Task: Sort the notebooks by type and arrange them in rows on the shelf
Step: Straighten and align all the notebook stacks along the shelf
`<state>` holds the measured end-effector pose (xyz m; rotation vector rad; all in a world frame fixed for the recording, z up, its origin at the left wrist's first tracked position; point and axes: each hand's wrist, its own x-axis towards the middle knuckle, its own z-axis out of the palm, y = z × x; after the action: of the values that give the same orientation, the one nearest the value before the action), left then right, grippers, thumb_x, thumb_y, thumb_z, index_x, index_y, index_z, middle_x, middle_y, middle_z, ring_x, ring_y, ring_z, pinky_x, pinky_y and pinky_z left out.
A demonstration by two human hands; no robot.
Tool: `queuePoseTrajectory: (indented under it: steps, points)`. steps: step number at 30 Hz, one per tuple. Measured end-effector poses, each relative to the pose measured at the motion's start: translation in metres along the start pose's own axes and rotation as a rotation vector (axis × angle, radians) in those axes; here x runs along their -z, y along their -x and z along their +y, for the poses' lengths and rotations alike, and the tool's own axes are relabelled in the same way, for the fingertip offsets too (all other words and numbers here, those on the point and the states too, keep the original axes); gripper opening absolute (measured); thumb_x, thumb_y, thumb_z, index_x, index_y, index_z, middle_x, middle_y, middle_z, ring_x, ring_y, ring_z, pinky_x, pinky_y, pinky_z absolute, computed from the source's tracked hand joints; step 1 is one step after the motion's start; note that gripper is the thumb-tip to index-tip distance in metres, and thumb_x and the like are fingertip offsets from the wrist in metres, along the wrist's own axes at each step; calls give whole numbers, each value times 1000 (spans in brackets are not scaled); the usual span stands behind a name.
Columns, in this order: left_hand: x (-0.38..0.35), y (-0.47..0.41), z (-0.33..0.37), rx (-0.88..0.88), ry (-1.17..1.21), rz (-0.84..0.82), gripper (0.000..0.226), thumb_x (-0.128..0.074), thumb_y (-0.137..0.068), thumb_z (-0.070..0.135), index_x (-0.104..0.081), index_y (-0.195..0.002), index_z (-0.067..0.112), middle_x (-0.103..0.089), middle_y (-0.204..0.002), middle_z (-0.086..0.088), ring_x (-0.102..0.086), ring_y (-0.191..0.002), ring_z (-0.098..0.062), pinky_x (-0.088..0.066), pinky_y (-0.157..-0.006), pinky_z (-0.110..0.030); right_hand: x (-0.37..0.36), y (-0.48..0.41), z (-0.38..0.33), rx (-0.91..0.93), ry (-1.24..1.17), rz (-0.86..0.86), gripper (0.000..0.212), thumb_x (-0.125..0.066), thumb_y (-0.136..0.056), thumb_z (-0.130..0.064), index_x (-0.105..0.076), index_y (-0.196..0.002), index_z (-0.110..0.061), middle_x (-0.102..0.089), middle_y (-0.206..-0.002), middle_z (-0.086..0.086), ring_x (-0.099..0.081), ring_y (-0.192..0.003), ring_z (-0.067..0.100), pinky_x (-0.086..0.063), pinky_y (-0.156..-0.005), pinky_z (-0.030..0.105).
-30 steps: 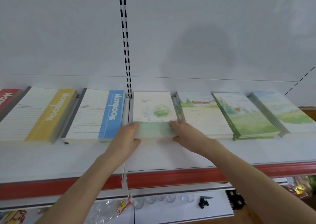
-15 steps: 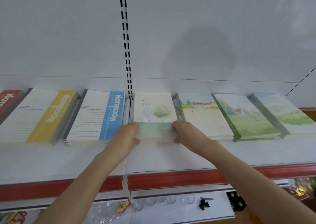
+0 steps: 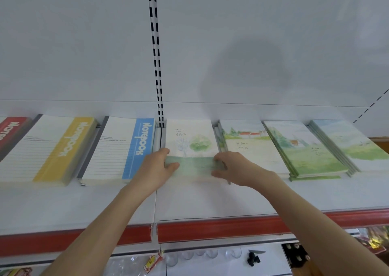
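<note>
While pressed against the near corners of the tree notebook, left hand and right hand both clamped on its lower edge, thumbs on the cover, other fingers wrapped round the sides. Lying flat on the white shelf, just right of the slotted upright, top edge back near the rear panel. Pale watercolour cover: a green round tree beside a faint blue bare one, a soft green band of grass along the bottom, small dark script up top. Looks to be the top of a stack, though the lower edge is blurred. Just left, touching or nearly so, the blue-striped notebook stack, lined white cover with "NOTEBOOK" on the blue band. Further left, the yellow-striped stack, and a red-striped one cut off at the frame edge. To the right, three more watercolour stacks in a row: the red-roofed house stack, the green meadow stack, and the pale sky stack. Red price rail running along the front edge.
</note>
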<state>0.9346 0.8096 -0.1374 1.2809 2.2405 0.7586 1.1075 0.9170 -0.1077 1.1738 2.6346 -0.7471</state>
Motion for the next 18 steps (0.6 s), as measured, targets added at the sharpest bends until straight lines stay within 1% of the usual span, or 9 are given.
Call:
queuePoseTrajectory:
  steps: [3,5,8,9,10,11,14,16,18]
  points:
    - [-3,-18,7,28,12,63,50,-52,-93,22,-36,-138,8,-49,-132,-13,-47,-120,-25,-37,-94,-28,8,-14,-6,-51,-92,97,42,-47,-95,-25,-42,-129,-1,-52,-124,16,-49,-114,30,-41,-92,37]
    - [-5,-29,9,56,42,94,48,-52,-93,18,-36,-138,7,-45,-137,-12,-43,-124,-25,-34,-96,-27,9,-29,-12,-85,-152,140,39,-45,-95,-21,-44,-126,2,-54,-122,18,-49,-112,32,-41,-90,36]
    - [-10,-38,9,93,79,134,47,-53,-92,13,-39,-136,4,-44,-139,-12,-41,-127,-24,-32,-97,-27,2,-49,-15,-122,-225,176,15,-45,-93,-17,-51,-96,-4,-57,-95,10,-50,-96,30,-39,-72,32]
    - [-11,-40,9,103,86,143,46,-53,-92,12,-40,-135,4,-44,-138,-12,-41,-127,-24,-32,-98,-27,0,-51,-15,-140,-253,204,14,-46,-92,-17,-45,-79,-11,-51,-81,4,-47,-87,28,-35,-64,32]
    - [-11,-42,8,111,89,150,46,-54,-91,11,-41,-134,3,-45,-138,-12,-41,-127,-24,-32,-98,-26,-3,-54,-15,-160,-275,223,25,-47,-92,-17,-36,-70,-15,-42,-71,0,-44,-81,26,-30,-58,31]
    - [-12,-44,7,115,90,155,45,-55,-90,10,-42,-133,2,-46,-137,-12,-42,-126,-24,-32,-98,-26,-5,-55,-15,-174,-286,234,29,-48,-91,-17,-31,-67,-15,-38,-68,-2,-41,-79,24,-26,-57,31]
    - [-12,-47,8,120,84,159,43,-57,-89,9,-46,-130,1,-48,-134,-13,-44,-123,-25,-33,-95,-25,-5,-55,-15,-181,-302,247,15,-50,-91,-18,-48,-92,-3,-51,-81,5,-48,-88,29,-33,-66,31]
    - [-12,-48,9,124,85,158,44,-57,-89,9,-46,-130,2,-48,-134,-12,-44,-123,-24,-33,-95,-24,-3,-55,-16,-181,-299,241,34,-51,-91,-18,-48,-117,3,-57,-112,16,-50,-107,32,-40,-84,34]
    - [-11,-48,9,126,89,157,45,-57,-89,9,-45,-131,3,-47,-134,-12,-44,-123,-24,-33,-95,-25,-2,-56,-16,-186,-288,245,41,-51,-91,-19,-44,-125,3,-53,-124,18,-49,-115,31,-40,-91,35]
